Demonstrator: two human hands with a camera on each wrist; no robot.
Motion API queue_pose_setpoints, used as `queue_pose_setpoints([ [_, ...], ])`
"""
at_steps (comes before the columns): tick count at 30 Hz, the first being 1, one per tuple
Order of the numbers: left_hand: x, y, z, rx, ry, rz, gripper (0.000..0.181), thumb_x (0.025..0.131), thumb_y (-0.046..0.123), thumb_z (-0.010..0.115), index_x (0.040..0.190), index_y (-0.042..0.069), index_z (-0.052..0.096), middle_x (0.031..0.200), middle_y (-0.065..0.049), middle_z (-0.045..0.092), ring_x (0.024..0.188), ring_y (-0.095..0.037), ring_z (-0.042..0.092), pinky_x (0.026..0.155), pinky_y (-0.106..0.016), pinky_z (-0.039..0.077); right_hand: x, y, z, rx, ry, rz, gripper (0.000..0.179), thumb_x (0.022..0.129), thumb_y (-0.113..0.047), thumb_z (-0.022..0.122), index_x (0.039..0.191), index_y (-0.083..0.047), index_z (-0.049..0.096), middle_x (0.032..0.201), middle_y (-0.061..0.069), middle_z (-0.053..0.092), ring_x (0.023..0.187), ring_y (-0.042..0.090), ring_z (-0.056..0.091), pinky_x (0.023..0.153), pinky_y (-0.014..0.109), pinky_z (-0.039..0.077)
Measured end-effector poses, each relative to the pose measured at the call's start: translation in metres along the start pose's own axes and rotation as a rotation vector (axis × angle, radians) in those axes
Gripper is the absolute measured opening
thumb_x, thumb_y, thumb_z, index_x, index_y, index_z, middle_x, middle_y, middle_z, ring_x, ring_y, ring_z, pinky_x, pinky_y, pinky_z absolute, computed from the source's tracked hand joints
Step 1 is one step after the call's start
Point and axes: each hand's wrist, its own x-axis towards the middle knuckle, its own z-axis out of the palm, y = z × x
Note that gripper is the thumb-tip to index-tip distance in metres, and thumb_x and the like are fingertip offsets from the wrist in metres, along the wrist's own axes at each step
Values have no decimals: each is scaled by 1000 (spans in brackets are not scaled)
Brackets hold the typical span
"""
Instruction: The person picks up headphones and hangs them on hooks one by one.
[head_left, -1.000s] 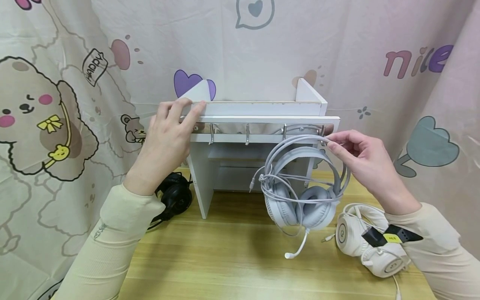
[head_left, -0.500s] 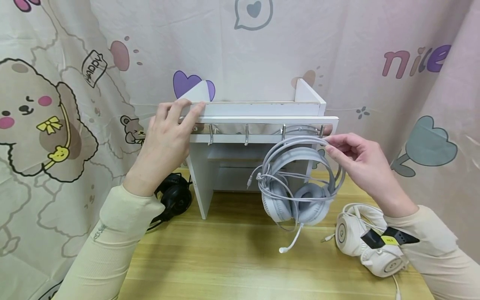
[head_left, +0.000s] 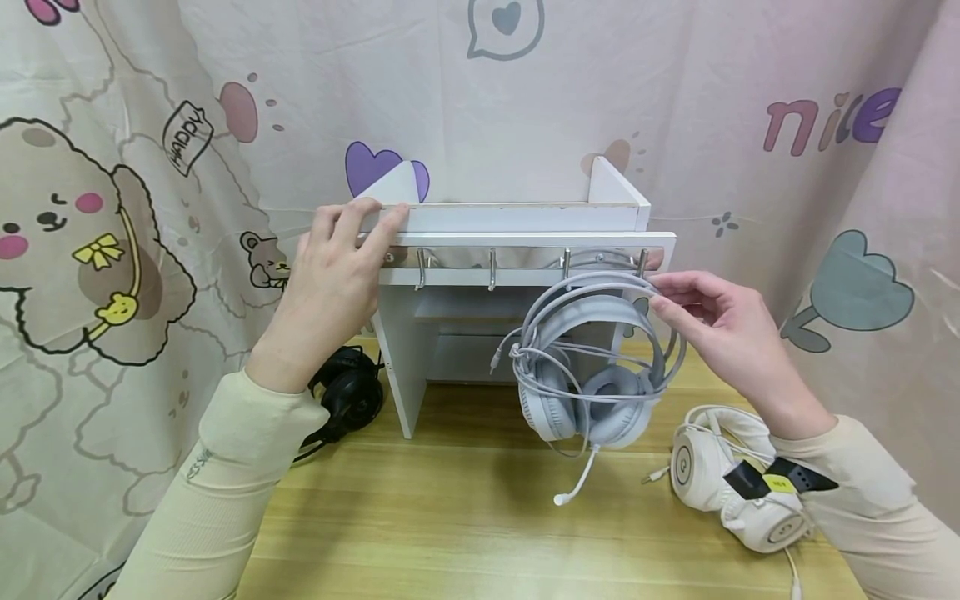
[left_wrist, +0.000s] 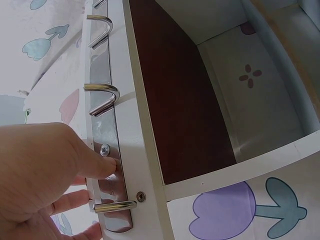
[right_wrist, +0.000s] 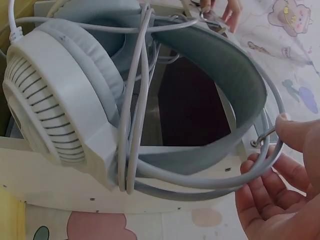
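My left hand [head_left: 330, 279] grips the upper front board of a white shelf [head_left: 517, 221], fingers over its top. In the left wrist view its thumb [left_wrist: 100, 167] presses a metal strip with hooks. My right hand [head_left: 723, 333] pinches the headband of a grey-white headset [head_left: 549, 410] at the shelf's right end. The rightmost hook [head_left: 642, 260] is beside the fingers; in the right wrist view the hook [right_wrist: 265, 135] reaches inside the headband's outer bows. Whether it bears the weight I cannot tell. The headset's cable [right_wrist: 137, 100] is looped round it, and its microphone [head_left: 577, 483] hangs below.
Cream-white headphones [head_left: 701, 471] lie on the wooden table [head_left: 420, 533] under my right forearm. Black headphones [head_left: 352, 396] stand left of the shelf, partly hidden by my left arm. A printed curtain [head_left: 487, 125] hangs behind and at both sides.
The headset has shifted slightly left, its ear cups and microphone swinging left and up a little. My right hand has dropped slightly with it. My left hand stays on the shelf.
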Motion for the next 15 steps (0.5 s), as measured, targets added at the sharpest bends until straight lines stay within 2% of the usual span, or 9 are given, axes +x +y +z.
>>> queue_pose_setpoints([
  [15, 0, -1, -1, 6, -2, 4, 76, 88, -16, 61, 155, 16, 49, 146, -23, 53, 121, -48, 50, 71, -60, 53, -1, 1, -5, -13, -42, 9, 33, 103, -21, 74, 134, -11, 72, 110, -27, 71, 96, -6, 68, 81, 5, 52],
])
